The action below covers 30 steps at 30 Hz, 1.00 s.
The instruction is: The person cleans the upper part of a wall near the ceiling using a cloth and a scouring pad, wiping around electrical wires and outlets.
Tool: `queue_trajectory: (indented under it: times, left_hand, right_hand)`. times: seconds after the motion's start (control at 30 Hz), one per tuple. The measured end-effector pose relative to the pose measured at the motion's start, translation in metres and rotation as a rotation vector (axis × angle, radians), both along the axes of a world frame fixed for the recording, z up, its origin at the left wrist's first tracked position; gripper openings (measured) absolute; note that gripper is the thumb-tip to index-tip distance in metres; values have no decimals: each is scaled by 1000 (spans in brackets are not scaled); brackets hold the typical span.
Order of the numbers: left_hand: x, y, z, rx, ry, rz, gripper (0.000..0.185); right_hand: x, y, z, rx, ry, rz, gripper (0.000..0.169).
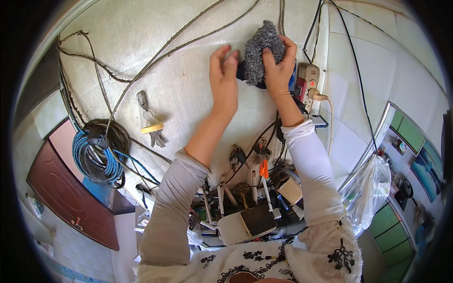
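My right hand (279, 72) grips a crumpled grey speckled cloth (255, 58) with a coarse, fuzzy texture, the thumb pressed on its front. Just left of the cloth, my left hand (224, 81) is raised with its fingers apart and curled, holding nothing. A gap shows between its fingertips and the cloth. Behind the cloth is a dark blue object (241, 70), mostly hidden, so its kind cannot be told. Both hands are in front of a pale wood-grain panel (184, 85).
A power strip (310, 73) with a lit red switch and a plug (316, 94) is right of my right wrist. Keys (155, 139) and coiled blue cable (83, 155) hang left. Below are a white router (230, 228), more keys (262, 150) and cords. A plastic bag (368, 191) hangs right.
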<state>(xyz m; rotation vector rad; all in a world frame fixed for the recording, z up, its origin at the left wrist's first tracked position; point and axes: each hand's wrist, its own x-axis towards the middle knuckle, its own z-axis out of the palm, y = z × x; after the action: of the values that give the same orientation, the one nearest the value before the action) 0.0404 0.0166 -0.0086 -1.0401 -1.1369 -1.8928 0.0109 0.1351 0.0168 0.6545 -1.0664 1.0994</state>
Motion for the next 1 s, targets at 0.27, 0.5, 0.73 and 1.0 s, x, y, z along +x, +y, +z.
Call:
queue_trajectory:
  times: [0.27, 0.5, 0.73, 1.0]
  left_hand:
    - [-11, 18, -9, -440, 367, 574, 60]
    - [-17, 43, 1, -598, 492, 1095, 64]
    - [-35, 33, 27, -595, 805, 1110, 51]
    - [-44, 20, 18, -717, 923, 1135, 53]
  right_hand:
    - [21, 22, 15, -179, -148, 737, 40]
    - [34, 66, 51, -246, -124, 928, 38]
    - [-13, 86, 138, 282, 127, -415, 32]
    - [-1, 84, 92, 1006, -46, -613, 45]
